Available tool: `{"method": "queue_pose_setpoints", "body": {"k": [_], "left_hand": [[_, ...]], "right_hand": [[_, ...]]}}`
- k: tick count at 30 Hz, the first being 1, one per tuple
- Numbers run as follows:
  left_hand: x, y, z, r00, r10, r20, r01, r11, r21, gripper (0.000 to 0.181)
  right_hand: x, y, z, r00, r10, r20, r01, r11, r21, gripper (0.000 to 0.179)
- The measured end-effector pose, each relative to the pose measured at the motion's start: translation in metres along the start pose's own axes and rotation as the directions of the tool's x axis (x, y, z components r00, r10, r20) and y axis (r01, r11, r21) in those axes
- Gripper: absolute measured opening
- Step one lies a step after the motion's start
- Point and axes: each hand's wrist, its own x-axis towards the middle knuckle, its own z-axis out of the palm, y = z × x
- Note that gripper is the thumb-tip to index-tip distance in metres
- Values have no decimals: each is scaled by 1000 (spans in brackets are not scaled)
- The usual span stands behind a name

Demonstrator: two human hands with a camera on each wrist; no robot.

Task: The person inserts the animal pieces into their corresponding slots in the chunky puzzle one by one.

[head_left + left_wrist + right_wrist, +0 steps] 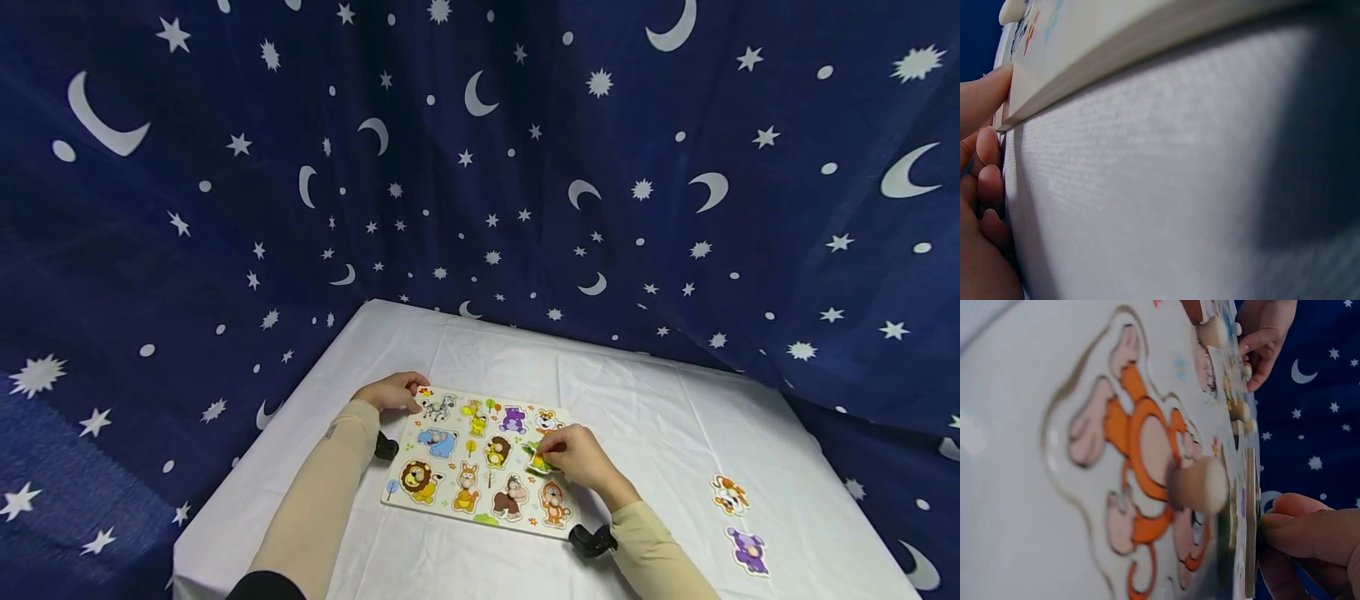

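Note:
A white wooden puzzle board [450, 506] with animal pictures lies on the table. My left hand [390, 392] holds its far left corner; in the left wrist view the thumb [988, 94] is on the board's edge and the other fingers are curled lower down. My right hand [581, 457] pinches a green and yellow animal puzzle piece [537, 460] over the board's right side. Seen edge-on in the right wrist view, this piece [1250, 519] stands close over the board. Nearer is the orange monkey piece [1147, 450] with its wooden knob, lying in its recess.
Two loose pieces, an orange and white tiger [730, 495] and a purple hippo [747, 551], lie on the white tablecloth [652, 433] to the right. Dark blue curtains [480, 208] with moons and stars hang behind the table.

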Motion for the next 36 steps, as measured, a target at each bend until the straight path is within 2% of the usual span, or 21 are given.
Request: {"method": "queue_pose_setpoints", "body": {"k": [9,20,31,36], "left_hand": [[3,0,0,1000,15,14,-15,1000,8,52],[6,-2,-2,1000,-9,18,9,1000,-20,49],[4,-1,-2,1000,-1,14,1,1000,2,48],[4,-2,-2,1000,0,15,0,1000,5,48]], "right_hand": [[1,2,6,1000,29,7,-29,1000,-12,16],[6,2,9,999,10,30,-7,997,-73,16],[5,3,9,999,16,33,-14,998,-62,15],[1,0,8,1000,1,-10,-2,996,-85,16]]}}
